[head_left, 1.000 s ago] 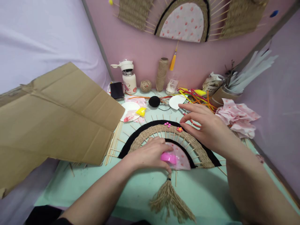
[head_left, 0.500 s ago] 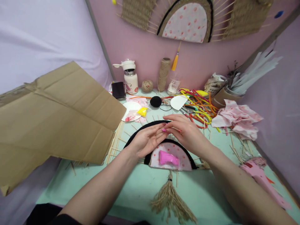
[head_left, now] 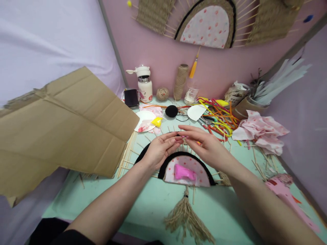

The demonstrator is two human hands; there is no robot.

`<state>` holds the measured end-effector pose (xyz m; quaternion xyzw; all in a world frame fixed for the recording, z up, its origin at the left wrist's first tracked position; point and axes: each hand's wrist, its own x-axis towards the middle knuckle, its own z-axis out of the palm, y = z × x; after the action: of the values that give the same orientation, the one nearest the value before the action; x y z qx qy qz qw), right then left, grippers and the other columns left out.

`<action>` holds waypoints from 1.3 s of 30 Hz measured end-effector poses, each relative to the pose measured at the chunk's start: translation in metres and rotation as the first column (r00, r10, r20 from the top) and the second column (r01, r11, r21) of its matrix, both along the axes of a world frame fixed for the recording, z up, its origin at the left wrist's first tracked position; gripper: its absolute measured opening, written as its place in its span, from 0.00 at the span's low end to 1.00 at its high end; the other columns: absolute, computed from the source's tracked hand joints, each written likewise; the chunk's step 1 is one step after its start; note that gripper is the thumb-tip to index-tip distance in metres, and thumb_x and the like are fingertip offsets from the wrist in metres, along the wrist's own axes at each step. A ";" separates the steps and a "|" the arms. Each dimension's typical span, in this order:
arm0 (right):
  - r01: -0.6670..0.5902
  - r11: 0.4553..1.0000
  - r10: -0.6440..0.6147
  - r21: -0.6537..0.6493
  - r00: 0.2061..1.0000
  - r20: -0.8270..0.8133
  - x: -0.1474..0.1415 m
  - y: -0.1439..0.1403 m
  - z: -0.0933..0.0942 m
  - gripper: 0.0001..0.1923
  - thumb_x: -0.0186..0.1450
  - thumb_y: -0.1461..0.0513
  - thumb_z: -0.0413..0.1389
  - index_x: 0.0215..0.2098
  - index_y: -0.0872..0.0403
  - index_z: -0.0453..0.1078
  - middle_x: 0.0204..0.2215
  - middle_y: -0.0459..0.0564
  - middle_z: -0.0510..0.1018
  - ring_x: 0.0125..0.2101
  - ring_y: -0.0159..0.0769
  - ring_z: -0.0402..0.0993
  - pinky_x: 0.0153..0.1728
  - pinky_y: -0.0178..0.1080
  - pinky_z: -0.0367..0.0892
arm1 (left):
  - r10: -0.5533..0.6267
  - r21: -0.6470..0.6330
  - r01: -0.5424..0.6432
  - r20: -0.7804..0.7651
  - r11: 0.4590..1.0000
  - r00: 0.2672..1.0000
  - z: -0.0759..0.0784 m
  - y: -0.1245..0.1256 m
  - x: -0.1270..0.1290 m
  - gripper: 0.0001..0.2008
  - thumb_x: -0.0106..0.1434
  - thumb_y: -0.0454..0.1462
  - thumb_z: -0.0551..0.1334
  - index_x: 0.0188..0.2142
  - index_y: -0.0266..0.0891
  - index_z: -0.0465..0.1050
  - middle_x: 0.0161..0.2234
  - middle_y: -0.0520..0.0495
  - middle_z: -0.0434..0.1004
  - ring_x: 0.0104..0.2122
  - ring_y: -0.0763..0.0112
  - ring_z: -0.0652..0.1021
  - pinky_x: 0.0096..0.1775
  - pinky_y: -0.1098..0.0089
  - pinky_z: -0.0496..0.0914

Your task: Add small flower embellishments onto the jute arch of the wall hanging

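Observation:
My left hand [head_left: 161,149] is turned partly inward, its thumb and fingers drawn together. Fingertip to fingertip with it, my right hand [head_left: 207,144] comes from the other side with fingers long and spread. Small pink spots show where they meet; nails or a bit of pink material, I cannot tell. Both hover above a half-round fan-shaped piece [head_left: 163,176] with black edging and thin sticks. On its dotted pink-and-white centre lies a bright pink packet [head_left: 185,172]. A twine tassel [head_left: 187,216] hangs from its straight edge.
Cardboard [head_left: 84,126] leans in from the left over bundled sticks [head_left: 127,153]. Behind stand a white bottle [head_left: 145,89], a twine spool [head_left: 181,81] and a glass jar [head_left: 191,95]. Coloured pipe cleaners [head_left: 222,117], crumpled fabric [head_left: 260,131] and a pink glue gun [head_left: 283,190] occupy the right.
The left hand has turned from palm up to more sideways, its fingers drawn in. The right fingertips have slid off the left palm to its fingertips. The view has shifted slightly.

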<state>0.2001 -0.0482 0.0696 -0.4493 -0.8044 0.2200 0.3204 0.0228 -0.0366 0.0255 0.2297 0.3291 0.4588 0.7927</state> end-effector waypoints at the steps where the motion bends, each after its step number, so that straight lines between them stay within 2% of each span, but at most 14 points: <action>1: 0.034 0.999 -0.034 -0.005 0.999 -0.020 0.002 0.000 0.003 0.16 0.68 0.64 0.50 0.50 0.50 0.75 0.57 0.54 0.74 0.57 0.41 0.71 0.57 0.50 0.68 | 0.000 -0.001 0.000 -0.014 1.000 1.000 0.000 0.000 0.000 0.10 0.61 0.26 0.64 0.43 0.31 0.77 0.38 0.42 0.82 0.36 0.74 0.82 0.42 0.75 0.75; 4: 0.089 0.996 -0.089 0.020 0.996 -0.031 0.006 -0.001 0.011 0.15 0.68 0.62 0.51 0.49 0.51 0.75 0.57 0.55 0.74 0.57 0.42 0.70 0.57 0.51 0.67 | -0.016 0.009 0.016 -0.048 1.000 0.999 -0.001 -0.001 0.000 0.09 0.60 0.29 0.66 0.41 0.32 0.76 0.32 0.45 0.81 0.29 0.77 0.80 0.35 0.78 0.74; 7: 0.091 0.995 -0.091 0.050 0.996 -0.003 0.008 -0.001 0.013 0.14 0.68 0.61 0.52 0.48 0.50 0.75 0.57 0.54 0.75 0.57 0.43 0.70 0.57 0.53 0.66 | -0.024 0.041 0.027 -0.080 0.999 0.996 -0.002 -0.001 0.000 0.09 0.56 0.34 0.71 0.35 0.33 0.74 0.25 0.50 0.78 0.22 0.82 0.75 0.28 0.81 0.69; 13: 0.096 0.993 -0.096 0.070 0.995 0.005 0.011 0.000 0.013 0.13 0.68 0.62 0.52 0.47 0.49 0.75 0.56 0.54 0.75 0.57 0.44 0.70 0.57 0.53 0.67 | 0.030 0.136 -0.017 -0.096 0.991 0.995 -0.005 0.001 -0.001 0.16 0.47 0.41 0.76 0.25 0.34 0.72 0.18 0.57 0.67 0.18 0.86 0.64 0.22 0.81 0.59; 16: 0.101 0.991 -0.101 0.084 0.995 -0.006 0.015 0.001 0.016 0.12 0.68 0.61 0.52 0.46 0.49 0.75 0.55 0.54 0.76 0.56 0.44 0.71 0.57 0.52 0.66 | 0.011 0.118 -0.001 -0.083 0.993 0.996 -0.006 0.002 -0.002 0.15 0.47 0.41 0.76 0.26 0.33 0.75 0.20 0.55 0.70 0.20 0.85 0.67 0.24 0.81 0.61; 20: 0.123 0.989 -0.120 0.077 0.992 -0.036 0.020 0.001 0.021 0.12 0.68 0.62 0.53 0.46 0.50 0.75 0.55 0.54 0.75 0.55 0.42 0.72 0.56 0.50 0.67 | -0.019 0.067 0.024 -0.072 0.998 0.997 -0.005 0.002 -0.003 0.14 0.46 0.36 0.76 0.32 0.33 0.80 0.29 0.48 0.80 0.27 0.81 0.76 0.33 0.78 0.69; 26: 0.114 0.989 -0.114 0.093 0.993 0.002 0.021 0.001 0.020 0.12 0.68 0.61 0.52 0.46 0.50 0.75 0.54 0.53 0.76 0.55 0.42 0.72 0.57 0.50 0.66 | 0.004 0.040 -0.001 -0.053 0.999 0.999 0.000 0.000 -0.002 0.16 0.41 0.29 0.76 0.33 0.35 0.81 0.30 0.48 0.82 0.32 0.75 0.80 0.40 0.74 0.72; 28: 0.102 0.989 -0.104 0.107 0.994 0.015 0.020 0.001 0.019 0.12 0.68 0.61 0.52 0.46 0.50 0.75 0.53 0.53 0.77 0.55 0.42 0.72 0.56 0.49 0.67 | 0.014 0.049 -0.012 -0.051 0.999 0.999 0.000 0.001 -0.002 0.17 0.41 0.29 0.77 0.33 0.35 0.81 0.30 0.49 0.81 0.32 0.76 0.79 0.40 0.75 0.71; 31: 0.087 0.990 -0.090 0.114 0.996 0.025 0.017 0.001 0.017 0.12 0.69 0.60 0.52 0.45 0.51 0.75 0.53 0.54 0.78 0.54 0.42 0.73 0.56 0.49 0.67 | 0.024 0.056 -0.021 -0.038 0.998 0.999 -0.001 0.001 -0.002 0.13 0.46 0.35 0.77 0.30 0.33 0.79 0.25 0.51 0.78 0.26 0.81 0.75 0.33 0.79 0.70; 34: 0.070 0.990 -0.074 0.122 0.997 0.028 0.015 0.001 0.016 0.11 0.69 0.60 0.53 0.44 0.52 0.76 0.52 0.54 0.78 0.53 0.43 0.74 0.55 0.49 0.68 | 0.003 0.048 -0.004 0.016 0.999 1.000 -0.002 0.002 -0.003 0.14 0.49 0.39 0.76 0.27 0.32 0.76 0.22 0.52 0.74 0.21 0.84 0.72 0.28 0.81 0.68; 39: 0.048 0.992 -0.052 0.113 0.998 0.034 0.011 0.000 0.012 0.12 0.68 0.61 0.53 0.45 0.52 0.76 0.52 0.54 0.79 0.52 0.42 0.75 0.55 0.48 0.69 | -0.037 0.032 0.036 0.039 0.999 0.999 -0.002 0.001 -0.004 0.09 0.56 0.33 0.71 0.37 0.32 0.78 0.28 0.47 0.80 0.26 0.79 0.78 0.32 0.79 0.71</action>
<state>0.2116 -0.0482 0.0820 -0.4545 -0.8098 0.1582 0.3355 0.0188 -0.0359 0.0236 0.2387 0.3020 0.4539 0.8036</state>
